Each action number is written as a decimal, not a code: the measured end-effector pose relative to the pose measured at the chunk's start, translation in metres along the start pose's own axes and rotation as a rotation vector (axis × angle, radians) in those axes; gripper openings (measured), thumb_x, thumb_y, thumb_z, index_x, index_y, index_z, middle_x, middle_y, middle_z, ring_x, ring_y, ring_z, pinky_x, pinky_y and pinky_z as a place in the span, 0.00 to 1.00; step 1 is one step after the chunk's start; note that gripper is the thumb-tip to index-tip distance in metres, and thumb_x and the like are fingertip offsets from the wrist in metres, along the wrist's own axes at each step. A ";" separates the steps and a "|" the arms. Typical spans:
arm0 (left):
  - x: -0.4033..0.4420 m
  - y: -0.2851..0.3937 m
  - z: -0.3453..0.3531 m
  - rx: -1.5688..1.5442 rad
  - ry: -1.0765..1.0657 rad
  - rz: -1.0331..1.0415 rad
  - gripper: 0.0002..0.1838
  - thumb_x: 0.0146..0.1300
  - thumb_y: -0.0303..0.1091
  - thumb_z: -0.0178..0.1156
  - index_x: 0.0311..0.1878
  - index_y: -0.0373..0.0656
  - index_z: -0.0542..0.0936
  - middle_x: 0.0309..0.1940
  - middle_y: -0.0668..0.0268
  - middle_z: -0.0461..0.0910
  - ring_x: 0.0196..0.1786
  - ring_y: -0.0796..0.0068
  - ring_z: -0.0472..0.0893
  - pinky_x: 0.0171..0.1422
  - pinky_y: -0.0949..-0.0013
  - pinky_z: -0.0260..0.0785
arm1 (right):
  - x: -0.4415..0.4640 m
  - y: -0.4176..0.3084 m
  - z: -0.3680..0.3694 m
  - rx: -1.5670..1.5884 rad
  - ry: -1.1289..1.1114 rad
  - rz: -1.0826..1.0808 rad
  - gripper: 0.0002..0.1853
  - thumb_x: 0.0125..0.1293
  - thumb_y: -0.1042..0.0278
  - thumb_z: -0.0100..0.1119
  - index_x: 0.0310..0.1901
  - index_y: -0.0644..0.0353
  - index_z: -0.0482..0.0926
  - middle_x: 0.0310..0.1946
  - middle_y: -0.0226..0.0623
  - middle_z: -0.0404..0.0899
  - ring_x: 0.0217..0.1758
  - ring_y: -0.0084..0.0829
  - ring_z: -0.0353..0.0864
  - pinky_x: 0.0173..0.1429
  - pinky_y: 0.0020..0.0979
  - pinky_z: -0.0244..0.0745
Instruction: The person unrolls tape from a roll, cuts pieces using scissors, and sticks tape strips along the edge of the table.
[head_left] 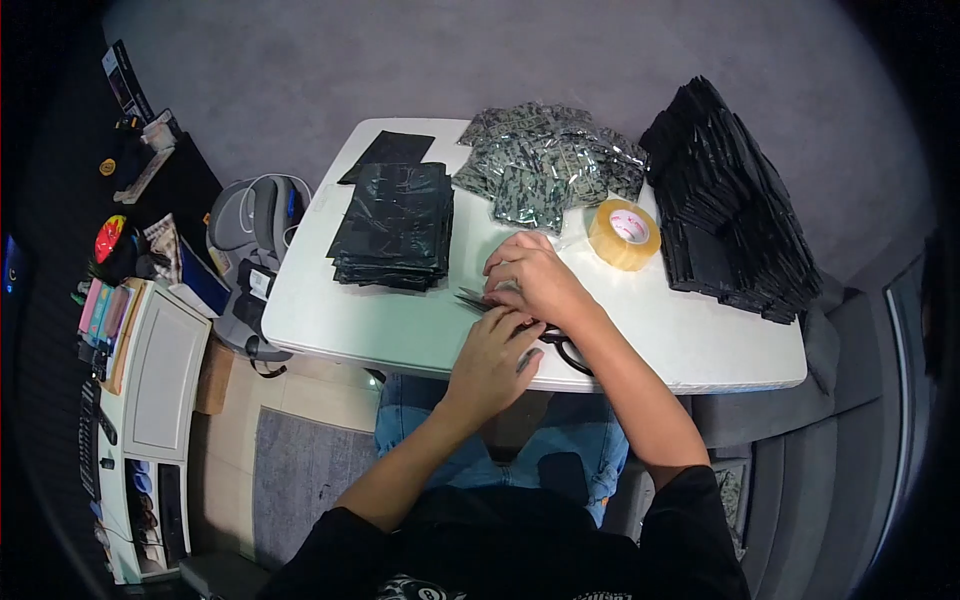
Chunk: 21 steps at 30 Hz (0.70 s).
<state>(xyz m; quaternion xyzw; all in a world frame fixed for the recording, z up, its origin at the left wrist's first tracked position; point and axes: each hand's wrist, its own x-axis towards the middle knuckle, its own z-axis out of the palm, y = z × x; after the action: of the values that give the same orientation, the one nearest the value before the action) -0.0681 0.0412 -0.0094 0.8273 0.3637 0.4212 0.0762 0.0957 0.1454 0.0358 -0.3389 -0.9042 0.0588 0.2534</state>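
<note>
Scissors [552, 338] lay at the table's [400, 325] six o'clock, beneath left hand [490, 362] and right hand [538, 282], both half-curled, exact grip hidden! Blades [470, 299] poked toward ten o'clock; with fingers crowded that close, one slip could have nicked skin.
</note>
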 end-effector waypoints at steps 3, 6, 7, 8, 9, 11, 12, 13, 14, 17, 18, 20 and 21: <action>0.000 -0.009 0.006 -0.056 -0.012 -0.028 0.17 0.64 0.29 0.75 0.56 0.39 0.90 0.59 0.59 0.84 0.64 0.50 0.80 0.72 0.53 0.75 | -0.007 0.001 -0.009 0.010 0.013 -0.024 0.05 0.57 0.67 0.80 0.36 0.51 0.93 0.48 0.28 0.89 0.60 0.38 0.81 0.76 0.44 0.68; -0.001 -0.013 0.010 -0.070 -0.002 -0.051 0.16 0.65 0.29 0.75 0.56 0.38 0.90 0.59 0.58 0.84 0.65 0.51 0.80 0.72 0.52 0.75 | -0.011 0.010 -0.023 0.084 0.064 0.008 0.06 0.57 0.69 0.81 0.36 0.51 0.94 0.49 0.28 0.89 0.60 0.39 0.82 0.73 0.43 0.72; 0.000 -0.014 0.010 -0.055 0.014 -0.052 0.16 0.64 0.29 0.75 0.55 0.39 0.90 0.58 0.58 0.85 0.64 0.51 0.81 0.71 0.53 0.76 | -0.014 0.013 -0.027 0.136 0.092 0.050 0.06 0.57 0.70 0.81 0.37 0.51 0.94 0.49 0.29 0.89 0.60 0.39 0.82 0.72 0.43 0.73; 0.001 -0.016 0.010 -0.042 0.030 -0.051 0.15 0.64 0.29 0.76 0.53 0.39 0.90 0.57 0.58 0.86 0.63 0.51 0.81 0.70 0.53 0.76 | -0.017 0.017 -0.030 0.186 0.121 0.093 0.06 0.57 0.71 0.81 0.37 0.52 0.94 0.50 0.29 0.90 0.60 0.39 0.82 0.71 0.43 0.75; 0.003 -0.017 0.008 -0.029 0.046 -0.049 0.14 0.63 0.29 0.76 0.52 0.39 0.91 0.56 0.58 0.86 0.63 0.51 0.82 0.69 0.53 0.77 | -0.019 0.017 -0.039 0.213 0.139 0.118 0.07 0.59 0.72 0.81 0.38 0.52 0.94 0.51 0.29 0.90 0.60 0.39 0.83 0.68 0.41 0.77; 0.007 -0.023 0.002 -0.006 0.083 -0.033 0.13 0.62 0.31 0.76 0.49 0.40 0.90 0.53 0.58 0.87 0.59 0.51 0.83 0.65 0.53 0.78 | -0.024 0.014 -0.048 0.238 0.146 0.167 0.06 0.60 0.71 0.81 0.39 0.52 0.94 0.51 0.29 0.90 0.61 0.38 0.83 0.70 0.41 0.76; 0.009 -0.026 -0.002 0.006 0.103 -0.026 0.12 0.62 0.31 0.76 0.48 0.40 0.90 0.52 0.58 0.87 0.57 0.51 0.83 0.63 0.53 0.79 | -0.027 0.012 -0.052 0.250 0.149 0.190 0.06 0.60 0.71 0.81 0.39 0.52 0.94 0.52 0.28 0.90 0.61 0.37 0.83 0.70 0.40 0.76; 0.012 -0.030 -0.006 -0.018 0.167 -0.042 0.12 0.61 0.33 0.78 0.46 0.41 0.89 0.48 0.59 0.88 0.52 0.52 0.84 0.58 0.54 0.78 | -0.029 0.010 -0.056 0.276 0.125 0.210 0.06 0.61 0.71 0.81 0.39 0.51 0.95 0.53 0.28 0.89 0.62 0.36 0.82 0.71 0.40 0.75; 0.015 -0.031 -0.009 -0.034 0.198 -0.098 0.13 0.61 0.33 0.79 0.47 0.42 0.89 0.48 0.60 0.88 0.50 0.55 0.84 0.55 0.56 0.77 | -0.030 0.007 -0.059 0.285 0.120 0.218 0.06 0.61 0.71 0.81 0.39 0.51 0.95 0.53 0.28 0.89 0.62 0.36 0.82 0.71 0.40 0.75; 0.033 -0.018 -0.028 -0.100 0.267 -0.228 0.17 0.60 0.33 0.81 0.52 0.44 0.90 0.46 0.63 0.88 0.43 0.65 0.83 0.43 0.63 0.74 | -0.033 0.001 -0.059 0.306 0.108 0.228 0.06 0.61 0.70 0.81 0.39 0.51 0.95 0.55 0.28 0.88 0.63 0.37 0.82 0.72 0.40 0.75; 0.036 -0.019 -0.026 -0.093 0.269 -0.212 0.16 0.61 0.33 0.80 0.51 0.43 0.90 0.45 0.63 0.88 0.43 0.66 0.84 0.43 0.63 0.74 | -0.034 0.000 -0.057 0.304 0.109 0.218 0.06 0.61 0.70 0.81 0.39 0.51 0.95 0.56 0.28 0.88 0.64 0.37 0.81 0.73 0.41 0.75; 0.040 -0.024 -0.018 -0.083 0.276 -0.173 0.14 0.63 0.33 0.79 0.50 0.42 0.90 0.44 0.63 0.88 0.42 0.66 0.84 0.43 0.63 0.75 | -0.035 -0.002 -0.055 0.291 0.124 0.192 0.06 0.61 0.70 0.81 0.40 0.51 0.95 0.57 0.28 0.87 0.66 0.38 0.81 0.74 0.41 0.74; 0.041 -0.027 -0.013 -0.105 0.290 -0.164 0.12 0.64 0.32 0.79 0.49 0.42 0.91 0.43 0.63 0.88 0.41 0.66 0.85 0.42 0.64 0.75 | -0.036 -0.005 -0.053 0.280 0.139 0.179 0.06 0.61 0.70 0.81 0.40 0.51 0.95 0.57 0.28 0.87 0.66 0.38 0.80 0.74 0.41 0.74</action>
<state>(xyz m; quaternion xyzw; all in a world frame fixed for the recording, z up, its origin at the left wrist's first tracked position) -0.0767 0.0863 0.0133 0.7205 0.4145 0.5468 0.1001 0.1422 0.1151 0.0684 -0.3828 -0.8335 0.1829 0.3538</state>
